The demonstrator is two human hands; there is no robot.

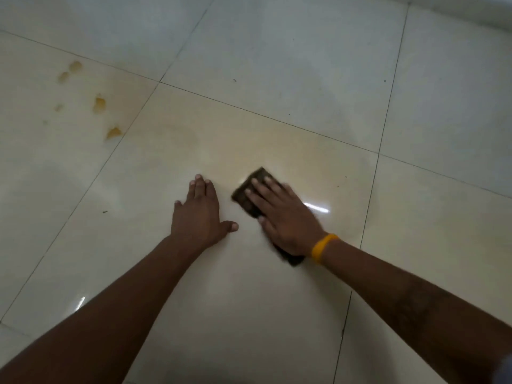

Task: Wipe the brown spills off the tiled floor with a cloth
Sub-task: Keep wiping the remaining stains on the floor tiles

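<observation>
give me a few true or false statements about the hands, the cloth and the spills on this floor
1. The right hand presses the dark cloth flat on the floor. True.
2. The left hand holds a second cloth. False: it rests bare on the tile.
3. The brown spills lie on the tile under the cloth. False: they sit on another tile, far left.
4. A yellow band circles the right wrist. True.

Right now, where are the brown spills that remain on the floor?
In the head view the brown spills lie at upper left, on the tile beyond the left hand, well apart from the cloth under the right hand.
</observation>
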